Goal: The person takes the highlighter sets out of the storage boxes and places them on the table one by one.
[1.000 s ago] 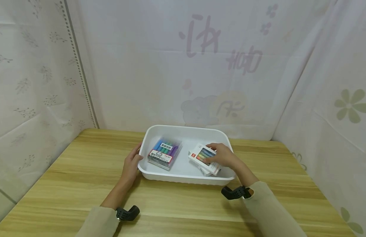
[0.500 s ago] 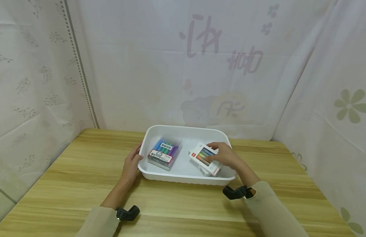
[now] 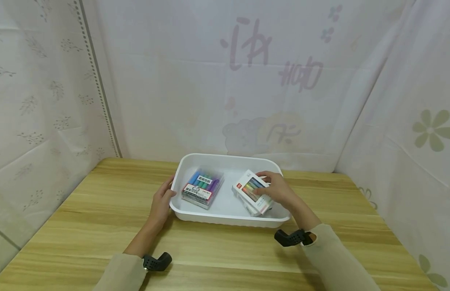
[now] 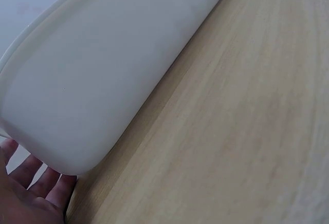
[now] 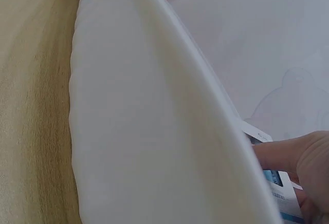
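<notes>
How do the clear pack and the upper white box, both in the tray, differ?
The clear pack shows blue, green and purple contents through its transparent case; the white box shows coloured sticks only through a window. No hand touches the clear pack, while the right hand holds the white box over another box. Both have printed labelling and are inside the white tray.

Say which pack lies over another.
The windowed white box pinched by the right grip; it covers part of the box beneath; the clear pen case sits apart.
</notes>
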`<state>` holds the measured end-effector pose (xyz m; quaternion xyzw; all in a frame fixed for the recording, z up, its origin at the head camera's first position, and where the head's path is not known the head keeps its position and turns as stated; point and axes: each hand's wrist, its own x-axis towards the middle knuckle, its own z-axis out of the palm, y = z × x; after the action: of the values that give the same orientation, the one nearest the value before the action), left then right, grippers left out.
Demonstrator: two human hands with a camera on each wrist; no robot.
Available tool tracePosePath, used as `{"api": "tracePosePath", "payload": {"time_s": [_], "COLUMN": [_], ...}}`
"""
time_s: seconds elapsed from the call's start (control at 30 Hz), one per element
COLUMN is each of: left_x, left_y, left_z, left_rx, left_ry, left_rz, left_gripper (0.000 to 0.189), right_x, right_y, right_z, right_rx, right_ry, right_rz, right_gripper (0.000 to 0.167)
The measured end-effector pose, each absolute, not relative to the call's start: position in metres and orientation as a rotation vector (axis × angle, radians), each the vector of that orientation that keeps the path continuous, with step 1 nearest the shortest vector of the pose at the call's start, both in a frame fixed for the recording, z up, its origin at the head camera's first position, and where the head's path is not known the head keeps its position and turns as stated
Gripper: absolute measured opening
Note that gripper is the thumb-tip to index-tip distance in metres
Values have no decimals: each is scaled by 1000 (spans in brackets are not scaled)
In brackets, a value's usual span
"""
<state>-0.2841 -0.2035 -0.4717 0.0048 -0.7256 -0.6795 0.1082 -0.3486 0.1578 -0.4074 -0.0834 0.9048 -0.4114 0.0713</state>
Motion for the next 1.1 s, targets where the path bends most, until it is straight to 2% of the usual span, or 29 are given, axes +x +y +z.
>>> {"api": "tracePosePath", "payload": {"time_s": [0.33, 1.1], "left_x": [-285, -284], "left_y": [-203, -202], "left_z": [-473, -472], "left_rx": [22, 35], "left_ry": [-2144, -2174], "left_rz": [-1983, -1942], "left_gripper": [60, 58], "right_x": [-346, -324], "right_y": [157, 184], "right_z": [-405, -384], "right_rx": [-141, -202], "right_ry": [2728, 2763], "right_rz": [-1321, -1458], "right_gripper": [67, 75]}}
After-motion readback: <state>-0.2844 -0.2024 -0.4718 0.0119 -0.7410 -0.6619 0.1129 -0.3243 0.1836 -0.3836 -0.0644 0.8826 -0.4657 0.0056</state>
